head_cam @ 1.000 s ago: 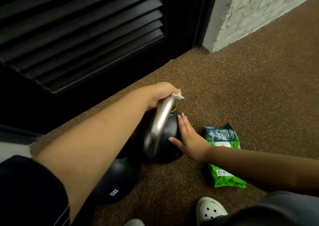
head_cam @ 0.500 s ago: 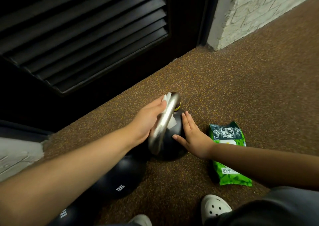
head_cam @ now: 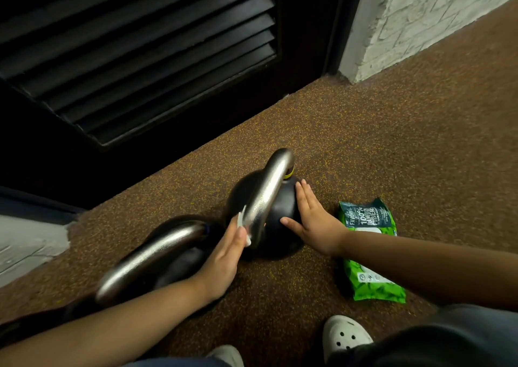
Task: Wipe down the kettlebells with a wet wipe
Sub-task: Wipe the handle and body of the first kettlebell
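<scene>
A black kettlebell point(head_cam: 283, 209) with a silver handle point(head_cam: 270, 187) stands on the brown floor. My left hand point(head_cam: 224, 257) presses a white wet wipe point(head_cam: 242, 222) against the lower near part of that handle, fingers fairly straight. On the right side of the ball lies my right hand point(head_cam: 314, 220), flat, with fingers spread. A second black kettlebell point(head_cam: 182, 268) with a silver handle point(head_cam: 157, 254) sits just to the left, partly under my left forearm.
A green pack of wipes point(head_cam: 370, 251) lies on the floor to the right, partly under my right forearm. A black louvered door point(head_cam: 140, 58) is behind, a white brick wall point(head_cam: 420, 16) at back right. White shoes point(head_cam: 344, 335) are near the bottom edge.
My left hand has slid the wipe down the handle from its far top end to the near lower part. My right hand stays flat on the ball.
</scene>
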Available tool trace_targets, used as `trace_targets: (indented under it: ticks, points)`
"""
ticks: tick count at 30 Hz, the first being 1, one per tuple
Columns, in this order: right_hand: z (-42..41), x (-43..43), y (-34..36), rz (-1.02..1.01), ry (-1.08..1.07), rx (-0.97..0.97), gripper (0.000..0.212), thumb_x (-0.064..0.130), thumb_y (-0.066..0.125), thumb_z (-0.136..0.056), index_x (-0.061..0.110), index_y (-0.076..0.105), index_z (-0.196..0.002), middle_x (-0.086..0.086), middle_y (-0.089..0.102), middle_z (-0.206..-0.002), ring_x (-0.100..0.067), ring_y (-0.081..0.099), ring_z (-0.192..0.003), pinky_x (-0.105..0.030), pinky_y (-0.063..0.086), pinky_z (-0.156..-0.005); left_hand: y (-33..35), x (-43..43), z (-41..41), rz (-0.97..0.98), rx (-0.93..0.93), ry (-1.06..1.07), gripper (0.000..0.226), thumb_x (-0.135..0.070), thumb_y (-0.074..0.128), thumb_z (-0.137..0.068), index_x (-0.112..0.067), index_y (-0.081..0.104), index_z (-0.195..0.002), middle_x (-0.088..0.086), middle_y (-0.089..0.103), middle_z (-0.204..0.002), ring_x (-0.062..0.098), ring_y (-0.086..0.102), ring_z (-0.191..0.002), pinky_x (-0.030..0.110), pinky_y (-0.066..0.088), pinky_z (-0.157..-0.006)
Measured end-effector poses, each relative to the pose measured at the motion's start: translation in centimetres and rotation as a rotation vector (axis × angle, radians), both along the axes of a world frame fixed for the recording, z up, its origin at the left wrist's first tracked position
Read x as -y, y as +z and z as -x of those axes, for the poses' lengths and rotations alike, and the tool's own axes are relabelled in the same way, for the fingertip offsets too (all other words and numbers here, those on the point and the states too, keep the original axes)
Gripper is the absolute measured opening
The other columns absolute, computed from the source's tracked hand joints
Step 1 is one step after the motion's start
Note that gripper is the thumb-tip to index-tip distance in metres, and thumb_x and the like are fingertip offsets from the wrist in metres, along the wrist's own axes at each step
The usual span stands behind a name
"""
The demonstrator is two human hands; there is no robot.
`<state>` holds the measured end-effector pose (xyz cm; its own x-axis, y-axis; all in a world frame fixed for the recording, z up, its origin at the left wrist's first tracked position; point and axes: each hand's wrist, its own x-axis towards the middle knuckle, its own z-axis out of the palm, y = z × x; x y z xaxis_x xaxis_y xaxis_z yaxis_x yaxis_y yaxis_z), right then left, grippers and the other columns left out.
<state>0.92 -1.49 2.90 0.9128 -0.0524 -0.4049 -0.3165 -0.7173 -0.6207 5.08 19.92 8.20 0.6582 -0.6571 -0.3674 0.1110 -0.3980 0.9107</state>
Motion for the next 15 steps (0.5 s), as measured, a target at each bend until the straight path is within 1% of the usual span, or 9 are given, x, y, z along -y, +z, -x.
trace_targets:
  ticks: [2,3,5,6,8,9,10,12,15]
  points:
    - [0.0,0.0,-0.1,-0.003,-0.003,0.004,0.087,0.046,0.044,-0.093,0.003,-0.010,-0.147,-0.015,-0.018,-0.155,-0.022,-0.015,-0.144,-0.031,-0.003,-0.118,-0.5,-0.3,0.6,-0.042,0.038,0.007,0.071,-0.081,0.026,-0.077,-0.036,0.034,-0.131,-0.043,0.046,-0.123,-0.025,0.033,-0.120,-0.002,0.022,-0.097]
    - [0.0,0.0,-0.1,-0.004,-0.005,0.008,0.088,0.046,0.044,-0.093,0.003,-0.010,-0.147,-0.015,-0.017,-0.155,-0.022,-0.015,-0.144,-0.031,-0.003,-0.118,-1.0,-0.3,0.7,-0.038,0.024,0.035,0.070,-0.083,0.025,-0.075,-0.039,0.032,-0.130,-0.042,0.042,-0.128,-0.025,0.029,-0.122,-0.001,0.020,-0.100]
    - [0.0,0.0,-0.2,-0.008,-0.008,0.013,0.088,0.046,0.044,-0.093,0.004,-0.010,-0.147,-0.014,-0.017,-0.156,-0.022,-0.015,-0.144,-0.031,-0.002,-0.118,-1.5,-0.2,1.1,-0.023,-0.023,0.087,0.072,-0.084,0.028,-0.074,-0.041,0.030,-0.132,-0.025,0.036,-0.142,-0.017,0.025,-0.132,0.011,0.019,-0.111]
    - [0.0,0.0,-0.2,-0.008,-0.009,0.016,0.087,0.046,0.044,-0.093,0.004,-0.010,-0.147,-0.014,-0.017,-0.156,-0.022,-0.015,-0.144,-0.031,-0.002,-0.118,-1.4,0.0,1.2,-0.003,-0.050,0.103,0.069,-0.082,0.029,-0.076,-0.043,0.028,-0.133,-0.020,0.032,-0.146,-0.016,0.024,-0.133,0.011,0.020,-0.111]
    - [0.1,0.0,-0.2,-0.007,-0.010,0.023,0.087,0.045,0.045,-0.093,0.004,-0.010,-0.147,-0.014,-0.017,-0.156,-0.022,-0.015,-0.144,-0.031,-0.002,-0.118,-0.5,0.7,1.7,0.044,-0.030,0.109,0.061,-0.074,0.027,-0.082,-0.043,0.015,-0.134,-0.023,0.020,-0.147,-0.025,0.018,-0.129,-0.002,0.019,-0.101]
    - [0.1,0.0,-0.2,-0.008,-0.011,0.023,0.087,0.045,0.044,-0.093,0.004,-0.010,-0.147,-0.013,-0.017,-0.156,-0.022,-0.015,-0.144,-0.031,-0.003,-0.118,-0.1,1.0,2.0,0.072,0.015,0.109,0.064,-0.073,0.026,-0.083,-0.039,0.009,-0.135,-0.023,0.012,-0.147,-0.027,0.012,-0.129,-0.005,0.016,-0.099]
    - [0.1,0.0,-0.2,-0.008,-0.012,0.020,0.087,0.046,0.044,-0.093,0.005,-0.010,-0.147,-0.013,-0.017,-0.156,-0.022,-0.015,-0.144,-0.030,-0.003,-0.117,0.1,1.3,2.4,0.101,0.073,0.108,0.068,-0.073,0.026,-0.084,-0.036,0.005,-0.137,-0.021,0.007,-0.148,-0.024,0.007,-0.132,-0.004,0.013,-0.101]
    - [0.1,0.0,-0.1,-0.007,-0.010,0.015,0.087,0.046,0.044,-0.093,0.005,-0.011,-0.147,-0.013,-0.017,-0.156,-0.021,-0.015,-0.144,-0.030,-0.003,-0.117,-0.1,1.6,2.6,0.133,0.220,0.105,0.067,-0.067,0.025,-0.089,-0.031,0.002,-0.140,-0.017,0.002,-0.152,-0.012,0.003,-0.140,0.003,0.009,-0.107]
    - [0.0,0.1,-0.1,-0.003,-0.001,0.010,0.087,0.046,0.044,-0.093,0.004,-0.011,-0.147,-0.013,-0.018,-0.156,-0.021,-0.016,-0.144,-0.030,-0.004,-0.117,-0.2,2.2,1.6,0.112,0.436,0.067,0.062,-0.055,0.021,-0.096,-0.023,0.006,-0.147,-0.011,0.008,-0.158,0.006,0.007,-0.146,0.015,0.008,-0.115]
